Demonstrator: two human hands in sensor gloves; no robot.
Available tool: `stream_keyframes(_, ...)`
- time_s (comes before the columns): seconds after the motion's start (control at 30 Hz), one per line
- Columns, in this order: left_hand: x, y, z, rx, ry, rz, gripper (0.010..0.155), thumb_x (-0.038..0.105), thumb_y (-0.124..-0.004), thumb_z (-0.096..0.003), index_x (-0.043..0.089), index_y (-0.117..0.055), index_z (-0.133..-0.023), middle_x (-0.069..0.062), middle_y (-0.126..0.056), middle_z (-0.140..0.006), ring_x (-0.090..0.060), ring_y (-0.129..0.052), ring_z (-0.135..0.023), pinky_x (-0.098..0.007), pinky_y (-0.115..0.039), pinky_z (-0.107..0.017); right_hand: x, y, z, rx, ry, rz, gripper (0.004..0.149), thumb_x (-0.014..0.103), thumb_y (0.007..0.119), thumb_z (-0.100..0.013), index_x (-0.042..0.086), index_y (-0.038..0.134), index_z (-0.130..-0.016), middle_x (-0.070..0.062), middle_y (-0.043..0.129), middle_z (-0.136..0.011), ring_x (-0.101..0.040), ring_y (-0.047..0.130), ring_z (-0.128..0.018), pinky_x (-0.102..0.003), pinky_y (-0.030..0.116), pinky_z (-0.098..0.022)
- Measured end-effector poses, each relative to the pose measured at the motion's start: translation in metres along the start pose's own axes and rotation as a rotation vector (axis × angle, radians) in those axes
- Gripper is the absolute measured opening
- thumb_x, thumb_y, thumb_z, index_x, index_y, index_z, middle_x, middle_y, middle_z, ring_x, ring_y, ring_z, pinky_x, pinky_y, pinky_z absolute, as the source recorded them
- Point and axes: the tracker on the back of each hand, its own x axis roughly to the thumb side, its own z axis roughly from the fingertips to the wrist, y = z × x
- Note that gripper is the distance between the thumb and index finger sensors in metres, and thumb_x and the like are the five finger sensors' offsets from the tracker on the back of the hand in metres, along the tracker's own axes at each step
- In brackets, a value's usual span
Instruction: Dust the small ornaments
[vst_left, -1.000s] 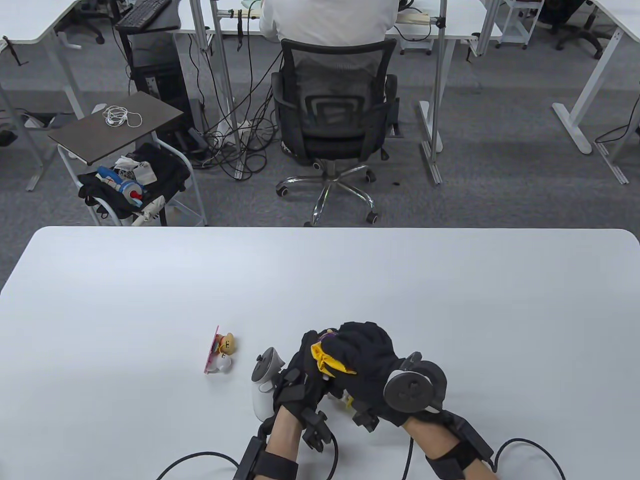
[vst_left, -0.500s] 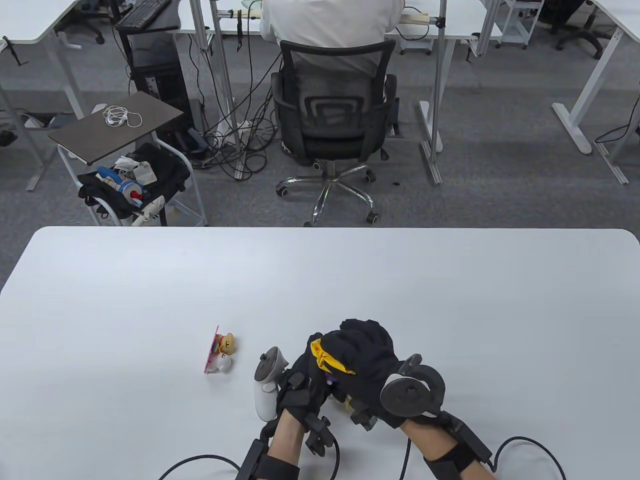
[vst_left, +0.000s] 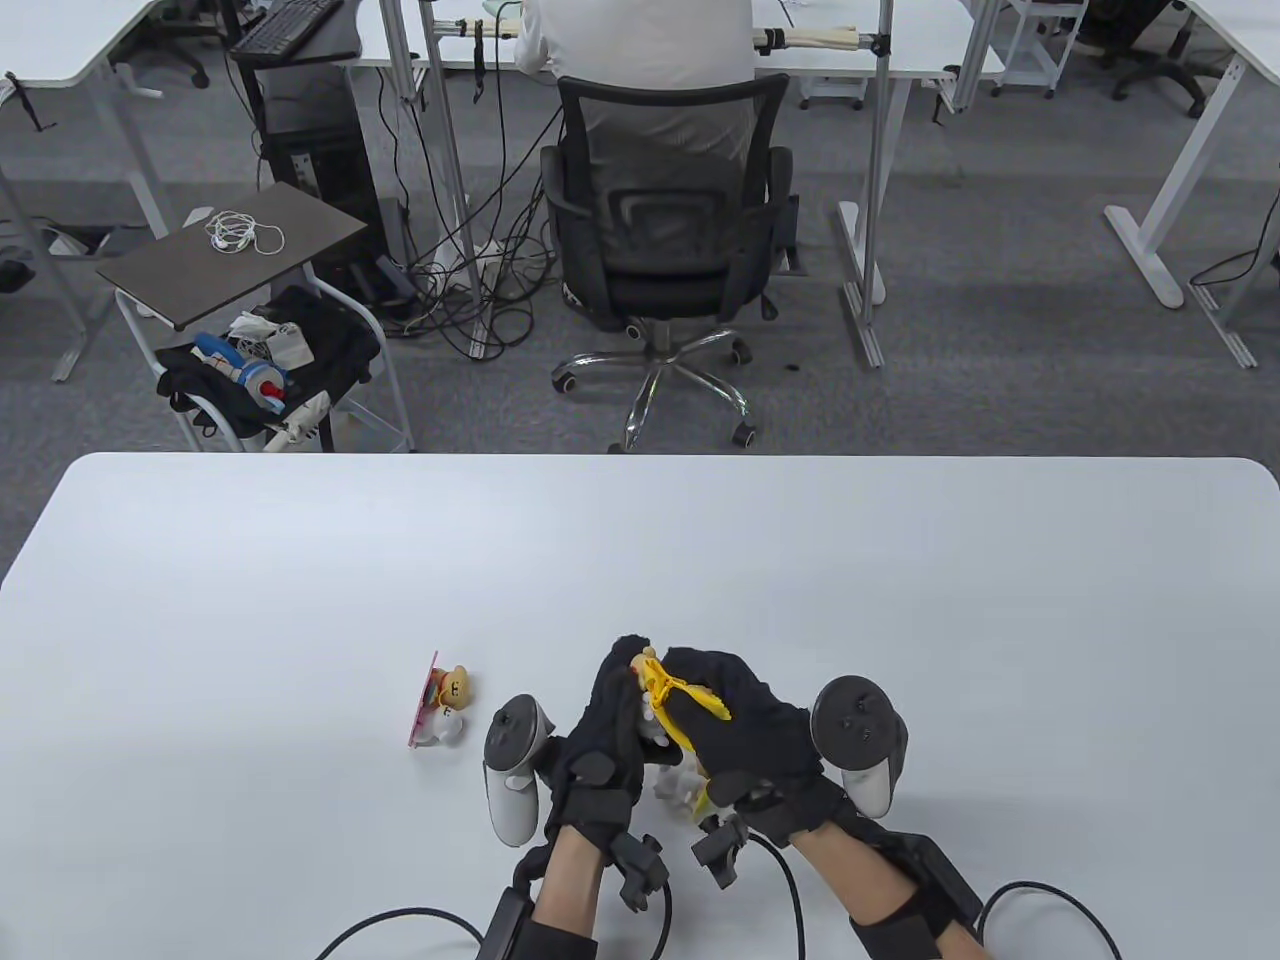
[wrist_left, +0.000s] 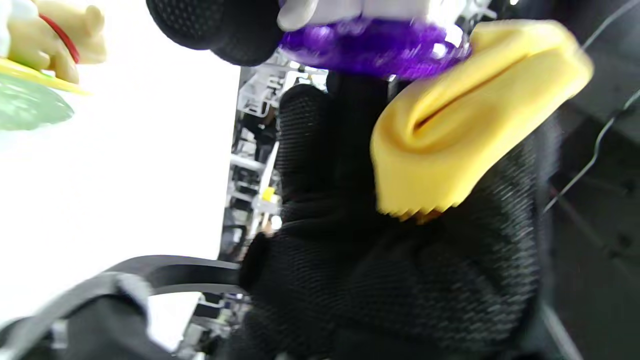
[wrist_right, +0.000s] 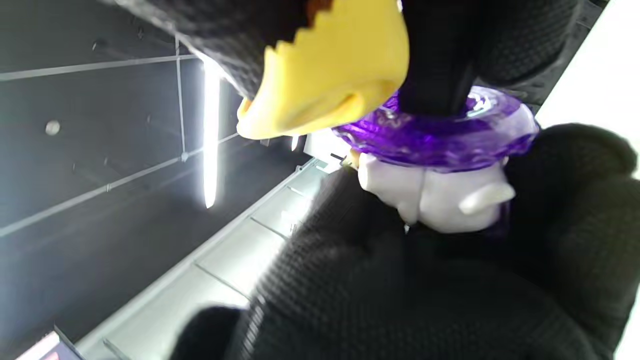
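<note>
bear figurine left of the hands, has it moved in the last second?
No. The bear figurine lies at the same spot on the table, same offset from the near edge.

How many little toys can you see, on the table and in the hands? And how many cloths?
Small ornaments: 3 (bear on a pink base; white figure on a purple base, held by the left hand; cream animal with a red collar)
Yellow cloth: 1, held by the right hand
Total: 4

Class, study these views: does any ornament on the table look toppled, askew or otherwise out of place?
Yes: the bear ornament, left of the left hand, appears tipped onto its side on the table, its pink base on edge.
</note>
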Motion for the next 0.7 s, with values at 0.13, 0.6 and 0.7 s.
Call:
stream_keyframes(0.13,-0.005,0.006,0.001,0.026,-0.004,0.064,0.053,0.059,-0.051,-0.0615,0.044,-0.043,-0.112,-0.005,-0.064,-0.11,-0.024,-0.079,-0.086,-0.038,-0.075,-0.064,-0.002,-0.003,0.0,0.035,0.048,-0.16,0.048,0.033,0.079,-0.051,0.016,0.072,-0.096,-0.014,0.075,-0.086,-0.042,0.089,-0.074,-0.057,0.077,-0.056)
stream_keyframes(0.6,-0.018,-0.007,-0.004,-0.073,0.103,0.06,0.071,0.078,-0.05,-0.0565,0.041,-0.024,-0.112,-0.004,-0.062,-0.097,-0.013,-0.085,-0.07,-0.033,-0.079,-0.055,0.034,0.006,0.014,0.001,-0.37,0.542,0.047,0.031,0.089,-0.048,0.02,0.081,-0.093,-0.01,0.081,-0.086,-0.038,0.079,-0.084,-0.062,0.066,-0.062)
stream_keyframes(0.7,-0.02,-0.01,-0.004,-0.079,0.089,0.1,0.063,0.078,-0.047,-0.0561,0.047,-0.033,-0.109,0.0,-0.069,-0.09,-0.009,-0.09,-0.06,-0.03,-0.083,-0.048,0.037,0.016,0.02,-0.032,-0.411,0.667,0.047,0.033,0.088,-0.048,0.021,0.08,-0.093,-0.01,0.08,-0.086,-0.037,0.077,-0.086,-0.063,0.062,-0.065)
